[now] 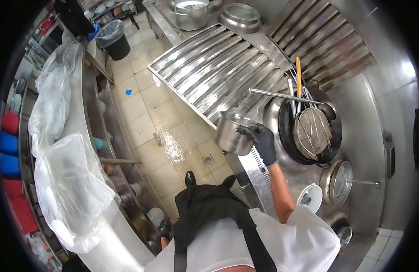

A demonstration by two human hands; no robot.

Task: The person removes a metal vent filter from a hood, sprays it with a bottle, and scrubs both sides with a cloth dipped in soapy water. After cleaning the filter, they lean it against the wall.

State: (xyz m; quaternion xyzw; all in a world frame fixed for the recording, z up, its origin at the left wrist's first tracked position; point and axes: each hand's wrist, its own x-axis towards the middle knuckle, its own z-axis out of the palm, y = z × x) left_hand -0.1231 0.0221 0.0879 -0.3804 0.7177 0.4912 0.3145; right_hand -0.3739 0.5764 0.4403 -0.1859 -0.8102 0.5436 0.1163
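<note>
My right hand (263,144), in a black glove, grips the rim of a shiny steel pot (233,136). The pot is raised in front of me, beside the stove's edge, with its mouth tilted upward. My left hand (165,227), also gloved in black, hangs low at my left side near the shelves under the counter. Its fingers are too small and dark to make out. To the right of the pot, a black wok (283,140) holds a wire strainer (312,131), a ladle (327,111) and several long-handled tools.
A ribbed metal filter panel (218,68) lies across the stove top. Clear plastic sheeting (73,190) covers part of the left counter. A white bucket (311,197) and a lidded pot (341,183) stand on the right. A black bin (115,43) stands on the wet tiled floor (173,145).
</note>
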